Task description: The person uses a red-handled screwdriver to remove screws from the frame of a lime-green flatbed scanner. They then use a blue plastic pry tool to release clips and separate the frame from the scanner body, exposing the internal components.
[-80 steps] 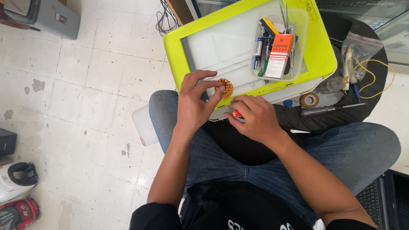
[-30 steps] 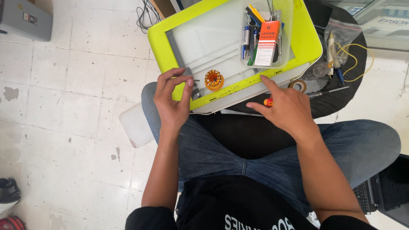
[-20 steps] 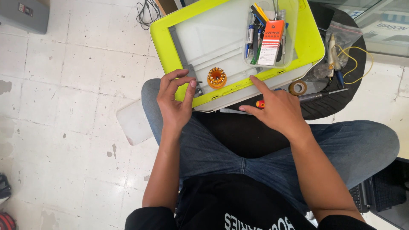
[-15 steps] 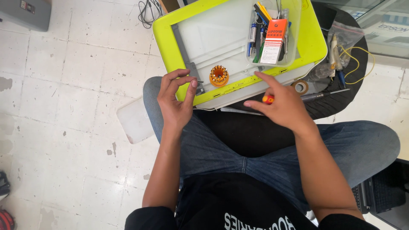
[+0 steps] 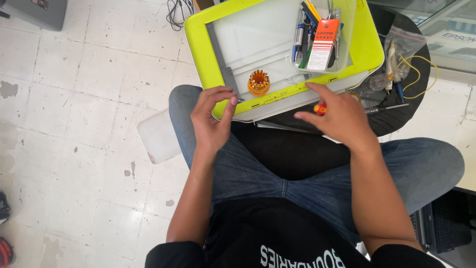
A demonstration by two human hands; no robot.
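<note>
Two bare hands work just above the person's lap. Half-curled, the left hand (image 5: 212, 121) touches the near left corner of the lime-green device lid (image 5: 201, 47) with its fingertips. Loosely open, the right hand (image 5: 337, 116) holds a small red-and-yellow screwdriver (image 5: 320, 108) at the lid's front edge. Farther off, an orange bit holder (image 5: 258, 82) and a clear tool tray (image 5: 323, 34) rest on the lid.
</note>
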